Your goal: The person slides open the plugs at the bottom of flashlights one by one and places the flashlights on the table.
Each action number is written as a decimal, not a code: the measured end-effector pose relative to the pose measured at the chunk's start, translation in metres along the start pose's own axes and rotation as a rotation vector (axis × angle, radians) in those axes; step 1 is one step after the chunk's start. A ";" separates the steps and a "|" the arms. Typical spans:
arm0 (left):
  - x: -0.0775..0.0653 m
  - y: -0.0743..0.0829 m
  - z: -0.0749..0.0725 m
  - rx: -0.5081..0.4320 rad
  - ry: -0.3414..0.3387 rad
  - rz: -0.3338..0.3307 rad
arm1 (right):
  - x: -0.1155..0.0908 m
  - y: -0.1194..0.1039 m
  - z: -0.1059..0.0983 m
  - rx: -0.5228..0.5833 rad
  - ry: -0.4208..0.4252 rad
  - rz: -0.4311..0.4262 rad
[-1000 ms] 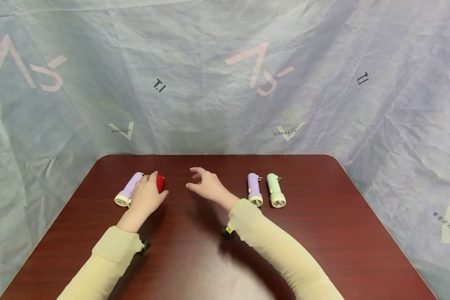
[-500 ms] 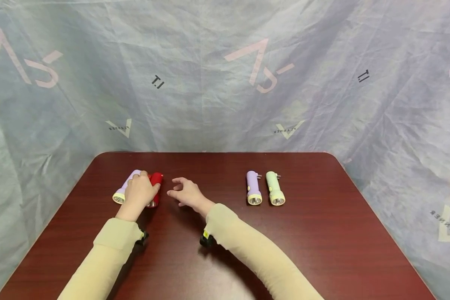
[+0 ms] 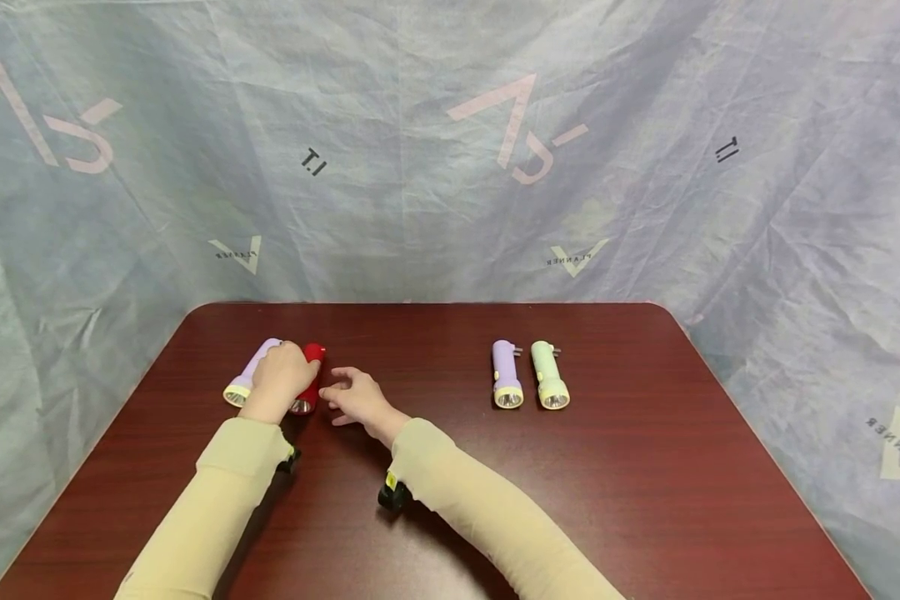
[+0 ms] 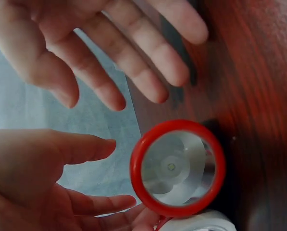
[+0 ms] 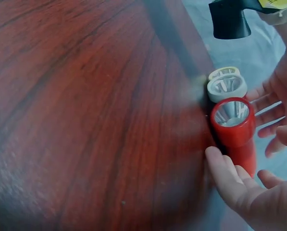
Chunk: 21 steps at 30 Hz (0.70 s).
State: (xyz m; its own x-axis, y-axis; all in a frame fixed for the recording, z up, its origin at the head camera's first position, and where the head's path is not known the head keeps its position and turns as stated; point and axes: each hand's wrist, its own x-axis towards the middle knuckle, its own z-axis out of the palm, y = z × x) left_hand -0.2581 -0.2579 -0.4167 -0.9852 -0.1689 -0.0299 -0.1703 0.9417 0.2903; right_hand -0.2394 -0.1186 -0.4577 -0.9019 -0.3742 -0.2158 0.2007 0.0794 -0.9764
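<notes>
My left hand [image 3: 279,377] is over the left-side flashlights, its thumb close to the red flashlight [image 3: 309,393]. In the right wrist view its fingers hang relaxed behind the red flashlight and a white flashlight [image 5: 227,87], holding neither. The white one is hidden under that hand in the head view. Just right of the red flashlight, my right hand [image 3: 363,402] has its fingers spread and loosely bent, holding nothing. Its fingertips are beside the red body in the right wrist view. A purple flashlight [image 3: 257,364] lies left of my left hand.
Another purple flashlight [image 3: 505,368] and a pale green flashlight [image 3: 547,371] lie side by side at the right, plug prongs sticking out. Everything rests on a dark red wooden table [image 3: 645,467]. Grey printed cloth [image 3: 405,150] hangs behind and at both sides.
My right hand has moved left and closer, up to the red flashlight. My left hand has shifted slightly left, so more of the red flashlight shows. The flashlights at the right lie as before.
</notes>
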 end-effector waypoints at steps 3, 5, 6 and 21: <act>0.002 0.002 0.001 0.000 -0.008 -0.002 | 0.002 0.003 0.000 0.084 -0.005 0.023; 0.002 0.003 0.001 0.000 -0.007 -0.002 | 0.003 0.005 0.000 0.115 -0.007 0.035; 0.002 0.003 0.001 -0.001 -0.008 0.002 | 0.004 0.006 0.000 0.129 -0.007 0.043; 0.010 0.000 0.009 0.002 -0.094 -0.022 | 0.006 0.006 -0.001 0.261 -0.035 0.140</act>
State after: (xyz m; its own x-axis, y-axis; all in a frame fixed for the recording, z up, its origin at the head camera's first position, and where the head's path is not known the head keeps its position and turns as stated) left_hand -0.2684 -0.2574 -0.4253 -0.9789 -0.1611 -0.1260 -0.1914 0.9388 0.2865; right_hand -0.2438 -0.1194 -0.4649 -0.8458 -0.4083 -0.3434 0.4177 -0.1063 -0.9024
